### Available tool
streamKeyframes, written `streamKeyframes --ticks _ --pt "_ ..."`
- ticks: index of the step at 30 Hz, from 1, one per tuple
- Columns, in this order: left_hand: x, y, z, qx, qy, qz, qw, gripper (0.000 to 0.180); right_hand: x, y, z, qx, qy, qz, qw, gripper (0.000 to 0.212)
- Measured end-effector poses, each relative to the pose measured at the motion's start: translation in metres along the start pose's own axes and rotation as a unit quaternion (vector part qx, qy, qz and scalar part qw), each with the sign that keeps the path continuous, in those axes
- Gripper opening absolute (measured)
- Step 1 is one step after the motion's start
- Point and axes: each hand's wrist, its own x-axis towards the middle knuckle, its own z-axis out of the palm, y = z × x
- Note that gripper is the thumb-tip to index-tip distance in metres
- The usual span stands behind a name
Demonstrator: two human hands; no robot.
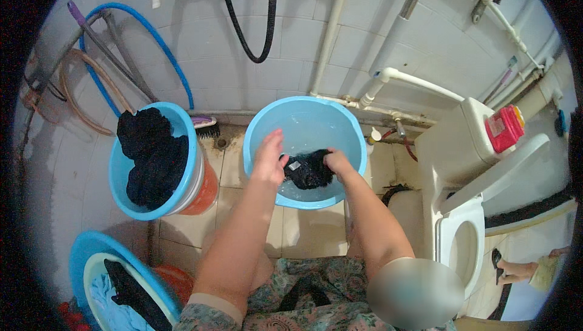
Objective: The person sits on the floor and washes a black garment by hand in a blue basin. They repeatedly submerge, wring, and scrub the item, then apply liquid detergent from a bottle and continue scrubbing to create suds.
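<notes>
A black wet cloth (310,170) with a small pale tag lies low inside a light blue basin (255,115) that holds water. My right hand (337,162) is closed on the right edge of this cloth. At the cloth's left edge is my left hand (270,155), its fingers stretched out and apart. The left thumb is close to the cloth; I cannot tell if it touches.
To the left, a blue basin (115,173) heaped with dark cloth (155,155) rests on an orange-and-white bucket (206,185). Lower left is another tub (91,240) with clothes. A toilet (446,234) stands right. A scrub brush (206,126) lies by the wall.
</notes>
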Motion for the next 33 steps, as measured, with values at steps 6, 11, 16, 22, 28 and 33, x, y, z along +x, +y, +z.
streamKeyframes --ticks 6,11,16,22,28,33 --pt "0.001 -0.036 0.027 -0.066 -0.071 -0.107 0.989 0.043 -0.105 -0.096 -0.039 0.195 -0.030 -0.175 0.965 0.034" --pt "0.018 -0.051 0.032 -0.169 -0.205 -0.154 0.952 0.033 -0.133 -0.091 -0.032 0.219 0.014 -0.300 0.928 0.035" --pt "-0.032 -0.023 0.066 -0.152 -0.147 -0.121 0.970 0.030 -0.125 -0.073 -0.050 0.478 0.049 -0.136 0.866 0.039" --pt "-0.034 -0.026 0.068 -0.157 -0.232 -0.126 0.952 0.035 -0.127 -0.089 -0.055 0.725 -0.142 -0.039 0.673 0.044" --pt "-0.029 -0.037 0.068 -0.134 -0.207 -0.182 0.952 0.044 -0.113 -0.094 -0.066 0.627 0.014 -0.091 0.774 0.032" --pt "-0.039 -0.029 0.084 -0.100 -0.124 -0.228 0.961 0.052 -0.112 -0.095 -0.059 0.467 0.209 -0.204 0.834 0.015"
